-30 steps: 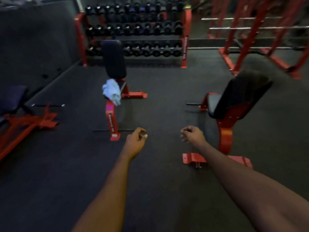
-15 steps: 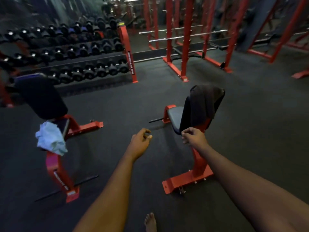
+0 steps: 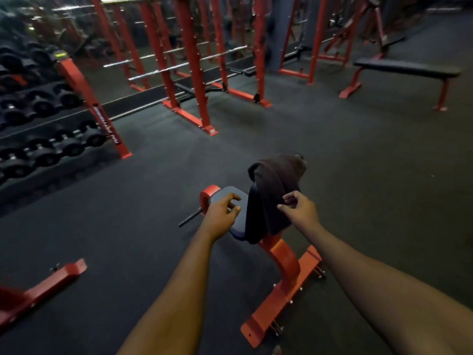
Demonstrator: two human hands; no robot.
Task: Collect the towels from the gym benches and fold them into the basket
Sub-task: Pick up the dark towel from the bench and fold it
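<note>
just ahead, towel (image 3: 277, 180) draped the bench (image 3: 284, 256); right hand (image 3: 302, 213) beside it, left hand (image 3: 220, 213) over seat, both hung half-curled, empty.

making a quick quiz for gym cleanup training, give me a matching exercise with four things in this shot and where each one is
Things:
1. dark towel
2. flat bench
3. dumbbells
4. left hand

Places:
a. on the red rack at the left edge
b. over the seat pad
c. draped over the upright backrest
d. far right, on the floor

Pairs: 1-c, 2-d, 3-a, 4-b
</note>
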